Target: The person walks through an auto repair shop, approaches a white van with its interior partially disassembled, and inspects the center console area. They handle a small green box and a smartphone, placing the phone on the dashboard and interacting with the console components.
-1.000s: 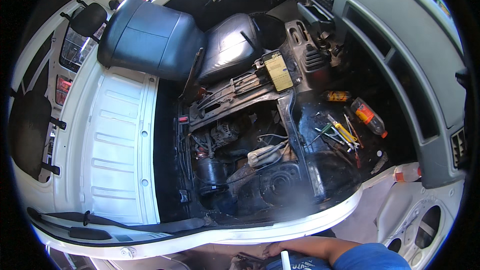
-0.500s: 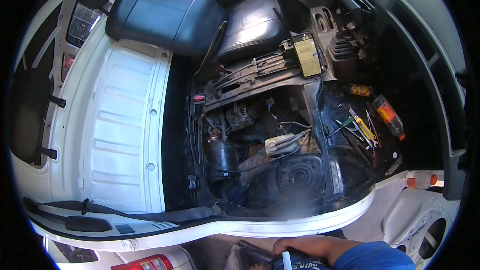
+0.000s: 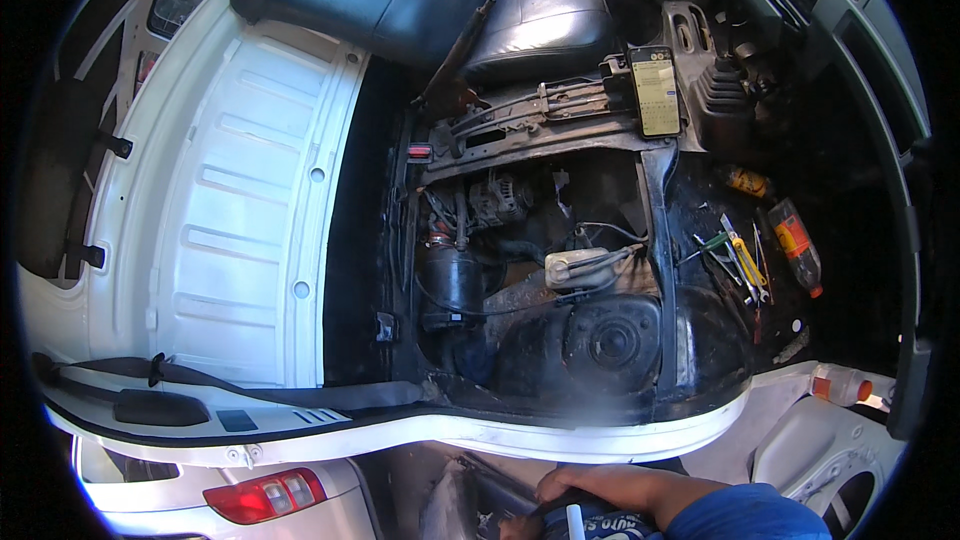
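At the lower edge, my right forearm, in a blue sleeve, bends across my body. My right hand (image 3: 553, 485) is close to my dark printed shirt (image 3: 620, 524), its fingers mostly hidden. Only a small part of my left hand (image 3: 518, 528) shows beside the shirt, and its grip cannot be made out. Ahead of me is a vehicle's open engine bay (image 3: 520, 270) with an alternator (image 3: 497, 202), a black cylinder (image 3: 453, 285) and a pale plastic reservoir (image 3: 577, 268) with hoses. Both hands are outside the bay, below the white door sill (image 3: 590, 447).
A lit phone (image 3: 656, 92) rests beside the gear lever boot (image 3: 722, 87). Several hand tools (image 3: 738, 258) and plastic bottles (image 3: 797, 248) lie on the dark floor. A black seat (image 3: 545, 15) is tipped back. Another vehicle's tail lamp (image 3: 265, 497) shows at lower left.
The view has shifted, so the engine bay and tools sit slightly further right. More of the red tail lamp and of my left hand shows at the bottom.
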`<state>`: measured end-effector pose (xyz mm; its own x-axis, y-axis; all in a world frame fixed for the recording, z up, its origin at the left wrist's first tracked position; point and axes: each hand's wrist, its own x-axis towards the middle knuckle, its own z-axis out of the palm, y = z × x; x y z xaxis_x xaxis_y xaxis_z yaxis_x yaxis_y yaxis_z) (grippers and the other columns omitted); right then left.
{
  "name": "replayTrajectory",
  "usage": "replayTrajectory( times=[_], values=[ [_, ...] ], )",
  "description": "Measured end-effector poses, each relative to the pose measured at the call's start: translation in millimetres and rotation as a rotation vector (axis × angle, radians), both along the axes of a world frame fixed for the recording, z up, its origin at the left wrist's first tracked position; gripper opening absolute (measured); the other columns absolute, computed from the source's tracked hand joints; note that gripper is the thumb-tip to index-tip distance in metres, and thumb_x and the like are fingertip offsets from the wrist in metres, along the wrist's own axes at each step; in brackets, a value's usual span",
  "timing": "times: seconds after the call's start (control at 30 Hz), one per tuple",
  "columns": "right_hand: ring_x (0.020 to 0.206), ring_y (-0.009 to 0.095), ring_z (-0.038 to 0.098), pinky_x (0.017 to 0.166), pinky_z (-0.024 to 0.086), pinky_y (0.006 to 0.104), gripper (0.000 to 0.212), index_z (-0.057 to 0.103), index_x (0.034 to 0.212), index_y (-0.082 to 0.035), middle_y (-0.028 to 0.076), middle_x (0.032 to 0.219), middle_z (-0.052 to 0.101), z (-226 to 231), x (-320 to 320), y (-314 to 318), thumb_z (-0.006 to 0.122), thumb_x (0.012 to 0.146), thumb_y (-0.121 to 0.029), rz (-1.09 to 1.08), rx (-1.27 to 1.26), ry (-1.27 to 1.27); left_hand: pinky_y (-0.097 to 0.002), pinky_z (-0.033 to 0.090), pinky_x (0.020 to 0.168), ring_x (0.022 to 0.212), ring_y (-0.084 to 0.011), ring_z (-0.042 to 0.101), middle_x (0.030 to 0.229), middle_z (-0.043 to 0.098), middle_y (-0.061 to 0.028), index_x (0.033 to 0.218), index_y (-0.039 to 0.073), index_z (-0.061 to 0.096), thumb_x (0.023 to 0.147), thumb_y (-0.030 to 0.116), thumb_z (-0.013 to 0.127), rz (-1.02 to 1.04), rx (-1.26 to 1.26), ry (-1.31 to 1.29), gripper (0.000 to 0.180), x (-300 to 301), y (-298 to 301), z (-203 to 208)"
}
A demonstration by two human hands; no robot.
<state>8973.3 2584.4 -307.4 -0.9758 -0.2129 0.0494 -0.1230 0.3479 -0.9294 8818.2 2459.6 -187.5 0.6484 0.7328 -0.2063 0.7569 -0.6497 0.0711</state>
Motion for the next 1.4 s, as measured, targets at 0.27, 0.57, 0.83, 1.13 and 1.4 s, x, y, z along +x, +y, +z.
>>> replayTrajectory(
  times=[0.27,0.57,0.83,1.13,1.4],
  values=[
    [0.104,0.039,0.068,0.087,0.055,0.0504,0.039,0.071,0.116,-0.005,0.023,0.116,0.07,-0.8,31.6,-7.5,0.062,0.081,-0.017,-0.18,-0.31,-0.378,-0.0472,0.056,0.053,0.071,-0.0351,0.072,0.093,0.073,-0.0223,0.112,0.001,0.064,0.096,0.014,0.046,-0.126,0.188,0.016,0.028,2.8,-6.8,-15.0],
    [0.118,0.04,0.06,0.098,0.048,0.0492,0.039,0.06,0.124,0.002,0.024,0.126,0.063,17.2,57.9,-9.6,0.049,0.098,-0.024,-0.343,-0.18,-0.276,-0.0485,0.059,0.062,0.083,-0.0374,0.072,0.109,0.07,-0.0265,0.118,0.0,0.064,0.096,0.014,0.049,0.213,-0.616,0.228,0.03,29.3,45.7,-7.5],
    [0.141,0.038,0.046,0.119,0.033,0.0459,0.057,0.05,0.147,-0.004,0.023,0.149,0.051,133.8,175.9,6.5,0.036,0.109,-0.045,-0.629,-0.438,-0.433,-0.0369,0.053,0.097,0.12,-0.0295,0.063,0.156,0.046,-0.0189,0.139,0.002,0.055,0.099,0.015,0.049,0.143,-0.706,0.039,0.043,30.6,95.6,74.0],
    [0.136,0.037,0.052,0.114,0.039,0.0444,0.058,0.047,0.151,-0.007,0.022,0.147,0.054,207.9,218.3,27.5,0.042,0.108,-0.046,-0.92,-0.403,-0.445,-0.0357,0.051,0.094,0.111,-0.0261,0.064,0.132,0.057,-0.0173,0.128,0.002,0.059,0.1,0.017,0.053,0.121,-0.687,-0.034,0.032,66.5,161.8,118.7],
    [0.111,0.042,0.063,0.099,0.051,0.0493,0.036,0.062,0.121,0.003,0.026,0.119,0.064,261.0,204.0,52.3,0.058,0.098,-0.025,-1.347,-0.007,-0.158,-0.0357,0.055,0.084,0.095,-0.0244,0.069,0.108,0.068,-0.0162,0.111,0.0,0.065,0.099,0.016,0.058,-0.107,-0.566,-0.071,0.022,86.2,251.3,193.3]
  ],
)
